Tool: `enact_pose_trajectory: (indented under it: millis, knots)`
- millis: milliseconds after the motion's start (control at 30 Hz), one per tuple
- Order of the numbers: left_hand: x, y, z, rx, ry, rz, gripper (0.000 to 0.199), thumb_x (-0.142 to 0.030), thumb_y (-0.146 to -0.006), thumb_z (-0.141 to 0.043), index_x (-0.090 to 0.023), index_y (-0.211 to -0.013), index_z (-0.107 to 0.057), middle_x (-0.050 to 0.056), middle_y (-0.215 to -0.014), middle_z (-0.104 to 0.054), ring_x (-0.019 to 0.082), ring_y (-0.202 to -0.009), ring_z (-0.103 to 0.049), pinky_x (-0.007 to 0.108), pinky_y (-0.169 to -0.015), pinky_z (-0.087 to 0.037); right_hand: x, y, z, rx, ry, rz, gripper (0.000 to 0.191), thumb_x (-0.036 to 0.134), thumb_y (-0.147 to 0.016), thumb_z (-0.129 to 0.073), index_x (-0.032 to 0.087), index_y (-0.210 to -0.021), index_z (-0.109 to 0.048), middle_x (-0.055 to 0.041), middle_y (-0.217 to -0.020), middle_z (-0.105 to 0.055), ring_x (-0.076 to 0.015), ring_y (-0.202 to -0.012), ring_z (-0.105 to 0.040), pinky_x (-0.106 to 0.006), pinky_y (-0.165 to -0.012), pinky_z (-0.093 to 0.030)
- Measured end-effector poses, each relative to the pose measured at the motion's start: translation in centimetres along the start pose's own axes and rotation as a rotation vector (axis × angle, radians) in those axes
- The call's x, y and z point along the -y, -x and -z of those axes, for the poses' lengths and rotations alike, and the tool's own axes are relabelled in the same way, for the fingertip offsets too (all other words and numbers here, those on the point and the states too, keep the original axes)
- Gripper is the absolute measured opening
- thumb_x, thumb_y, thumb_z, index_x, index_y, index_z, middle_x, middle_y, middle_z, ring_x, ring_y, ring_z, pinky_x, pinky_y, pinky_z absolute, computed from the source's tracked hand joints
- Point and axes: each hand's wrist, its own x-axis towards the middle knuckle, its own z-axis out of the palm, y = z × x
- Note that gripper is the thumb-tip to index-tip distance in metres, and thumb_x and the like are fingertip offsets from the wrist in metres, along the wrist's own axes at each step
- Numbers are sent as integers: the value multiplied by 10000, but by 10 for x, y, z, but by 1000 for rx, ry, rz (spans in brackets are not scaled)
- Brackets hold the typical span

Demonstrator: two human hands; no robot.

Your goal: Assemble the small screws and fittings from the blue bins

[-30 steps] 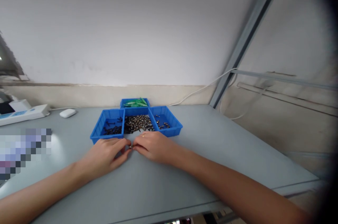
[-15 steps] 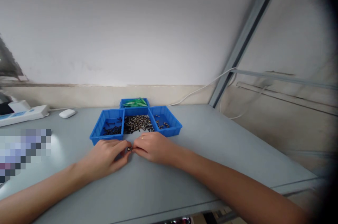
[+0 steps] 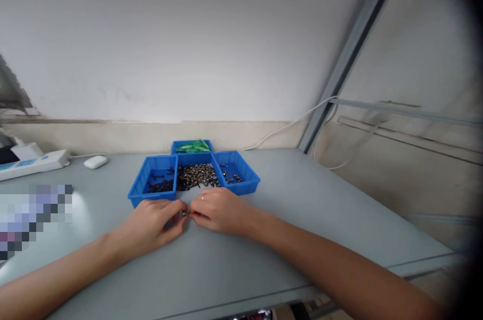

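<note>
A small brass-coloured metal part [image 3: 184, 213] sits between my two hands, just above the grey table. My left hand [image 3: 156, 222] pinches it between thumb and fingertips. From the other side my right hand [image 3: 219, 212] closes its fingertips on its other end, mostly hiding it; its exact kind is too small to tell. Behind the hands, a blue bin [image 3: 138, 185] on the left holds dark screw-like pieces [image 3: 162, 185]. Many brass and dark small metal parts [image 3: 198, 175] fill the middle bin. The right blue bin [image 3: 247, 189] has several similar metal pieces [image 3: 237, 178].
Green slender pieces [image 3: 193, 146] lie in a blue bin at the back. To the left are a white power strip [image 3: 53, 160], a white rounded case [image 3: 95, 161] and a blurred-out flat object [image 3: 33, 214]. A metal post [image 3: 350, 53] rises at the right, near a white cable [image 3: 279, 131].
Both hands stay almost in place, with the small metal part still between their fingertips. The right hand's fingers have shifted very slightly. The bins have not moved.
</note>
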Motion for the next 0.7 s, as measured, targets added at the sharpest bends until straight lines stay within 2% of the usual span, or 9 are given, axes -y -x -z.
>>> enact_pose_trajectory:
  millis: [200, 300, 433, 700]
  knots:
    - [2, 0, 0, -30, -15, -6, 166, -255, -899, -407, -185, -854, -551, -19, -653, -614, 116, -545, -589, 212, -505, -416, 0, 0, 5, 49, -300, -108, 209, 291, -918, -477, 157, -854, -625, -33, -811, -660, -141, -773, -583, -252, -712, -419]
    - [4, 1, -2, -33, -9, -6, 172, -251, -906, -401, -184, -911, -559, -16, -667, -618, 115, -562, -593, 208, -516, -421, 0, -2, 7, 92, -403, -172, 267, 302, -940, -433, 158, -846, -637, -25, -776, -654, -127, -717, -575, -237, -667, -410]
    - [4, 2, -2, -44, -11, -12, 161, -250, -907, -408, -188, -924, -555, -21, -672, -621, 111, -563, -590, 207, -519, -413, 0, -4, 5, 127, -470, -225, 239, 254, -919, -464, 153, -792, -639, -10, -712, -641, -110, -647, -553, -220, -610, -380]
    - [3, 2, 0, -38, -19, -31, 150, -252, -911, -421, -184, -916, -555, -22, -661, -614, 114, -557, -590, 213, -513, -416, 1, -3, 6, 93, -494, -262, 141, 225, -873, -523, 159, -841, -643, -10, -754, -665, -114, -683, -579, -214, -626, -403]
